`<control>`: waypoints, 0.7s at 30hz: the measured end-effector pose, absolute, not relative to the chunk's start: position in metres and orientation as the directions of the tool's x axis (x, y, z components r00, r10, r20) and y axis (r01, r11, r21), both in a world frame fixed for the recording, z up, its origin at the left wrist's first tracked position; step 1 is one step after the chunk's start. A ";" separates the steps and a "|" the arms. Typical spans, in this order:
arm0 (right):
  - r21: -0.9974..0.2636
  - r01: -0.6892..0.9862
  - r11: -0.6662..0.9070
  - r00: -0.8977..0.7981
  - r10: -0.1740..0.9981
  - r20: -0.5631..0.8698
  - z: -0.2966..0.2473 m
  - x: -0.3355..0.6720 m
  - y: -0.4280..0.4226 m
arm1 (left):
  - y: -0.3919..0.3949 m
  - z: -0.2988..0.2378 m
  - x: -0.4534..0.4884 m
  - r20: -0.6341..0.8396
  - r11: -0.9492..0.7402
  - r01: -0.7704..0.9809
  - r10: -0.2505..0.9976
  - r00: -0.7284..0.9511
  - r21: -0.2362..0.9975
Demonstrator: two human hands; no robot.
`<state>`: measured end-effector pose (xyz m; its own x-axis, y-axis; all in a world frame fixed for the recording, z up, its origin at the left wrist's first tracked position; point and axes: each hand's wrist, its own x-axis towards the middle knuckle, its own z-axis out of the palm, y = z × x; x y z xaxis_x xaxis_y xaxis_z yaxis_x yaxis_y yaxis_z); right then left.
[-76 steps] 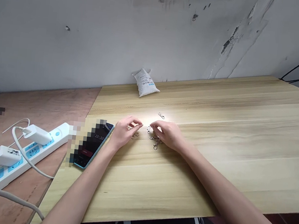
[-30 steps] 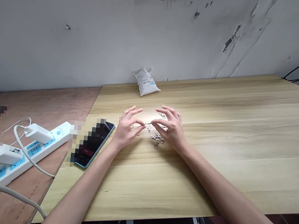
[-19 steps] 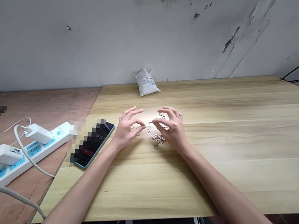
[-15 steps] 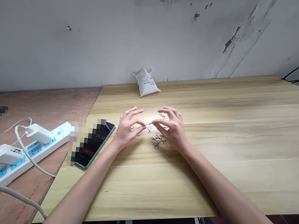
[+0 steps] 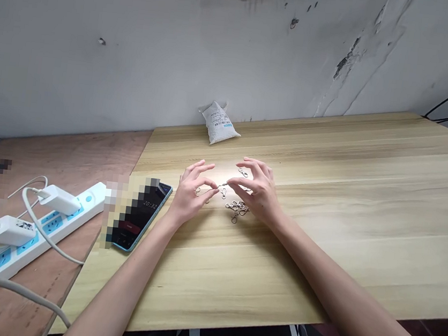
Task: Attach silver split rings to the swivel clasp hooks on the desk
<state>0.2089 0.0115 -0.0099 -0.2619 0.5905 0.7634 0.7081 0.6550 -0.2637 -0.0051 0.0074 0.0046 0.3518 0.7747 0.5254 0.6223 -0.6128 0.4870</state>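
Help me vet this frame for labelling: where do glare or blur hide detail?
Head view: a bright hotspot washes out the table between the left hand and right hand, so the grip on the small metal clasps is unclear; pixelated blocks cover part of the phone and far-left items; elsewhere sharp, shadows soft.

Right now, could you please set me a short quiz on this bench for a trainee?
1. True or false: the white bag lies farther from the person than the left hand and the right hand.
2. Which lies on the table just outside the left hand? A: the phone. B: a mug. C: scissors.
3. What do the fingertips of both hands pinch between them?

Key: 1 true. 2 A. 3 a small metal clasp, with more clasps piled by the right hand.
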 end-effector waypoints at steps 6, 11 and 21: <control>-0.242 0.702 0.670 -0.289 0.579 0.762 -0.011 0.207 0.011 | 0.008 0.005 -0.005 0.535 -0.622 0.617 0.767 0.354 0.483; -0.249 0.709 0.659 -0.273 0.583 0.766 -0.011 0.207 0.011 | 0.008 0.004 -0.006 0.532 -0.619 0.618 0.770 0.354 0.485; -0.237 0.709 0.664 -0.286 0.578 0.764 -0.012 0.207 0.012 | 0.009 0.004 -0.005 0.530 -0.617 0.622 0.771 0.354 0.483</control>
<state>0.2069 0.0116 -0.0116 -0.2856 0.5779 0.7645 0.7094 0.6638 -0.2367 -0.0052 0.0085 0.0037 0.3536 0.7709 0.5297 0.6218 -0.6168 0.4826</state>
